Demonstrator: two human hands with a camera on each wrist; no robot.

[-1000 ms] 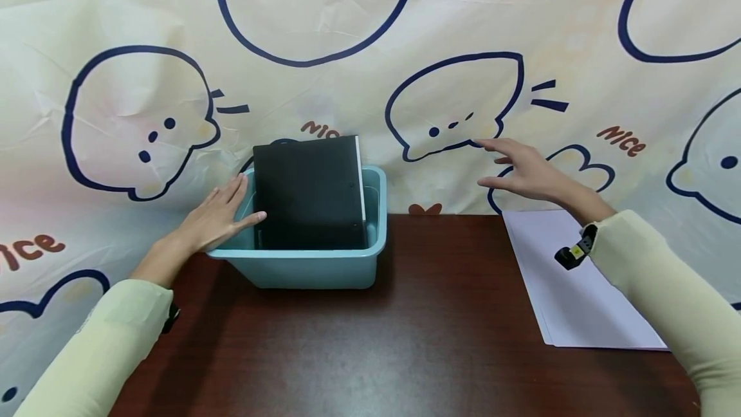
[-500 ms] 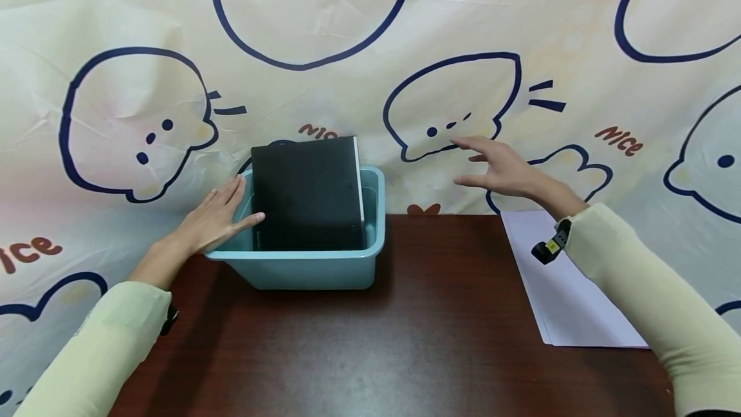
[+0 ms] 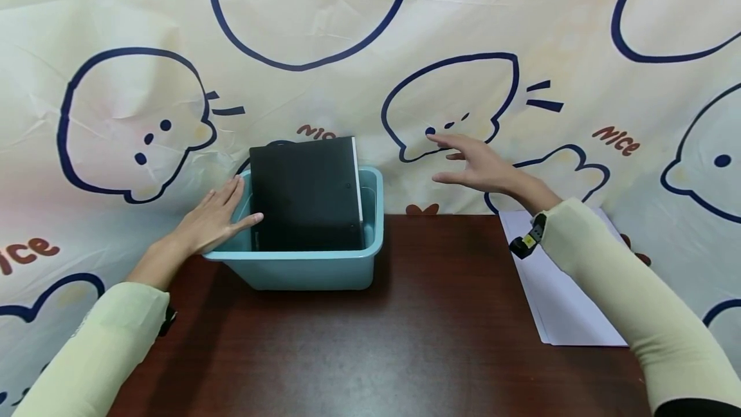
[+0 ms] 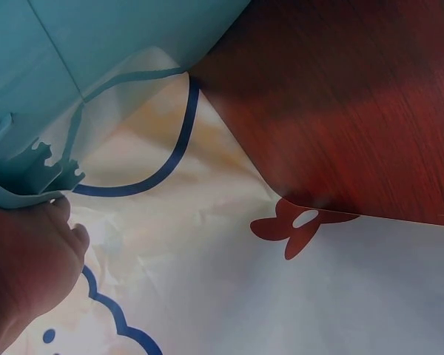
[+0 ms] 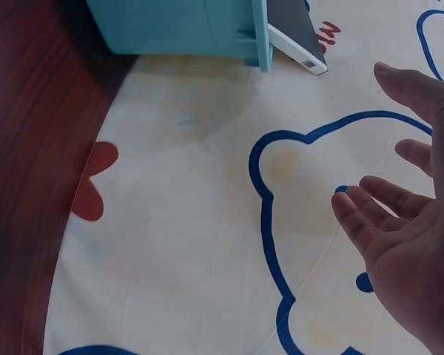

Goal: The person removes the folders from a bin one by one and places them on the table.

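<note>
A light-blue plastic bin stands on the dark wooden table, left of centre. Inside it a black folder or book with a white edge leans upright, rising above the rim. My left hand rests on the bin's left rim, fingers straight and thumb reaching over toward the black cover. In the left wrist view that hand lies right at the rim. My right hand hovers in the air to the right of the bin, fingers spread and holding nothing; the right wrist view shows its palm apart from the bin.
A stack of white paper sheets lies on the right of the table, partly beneath my right forearm. Behind the table hangs a cream cloth printed with blue cartoon outlines.
My right hand has moved left toward the bin, away from above the paper stack. My left hand keeps its place on the rim.
</note>
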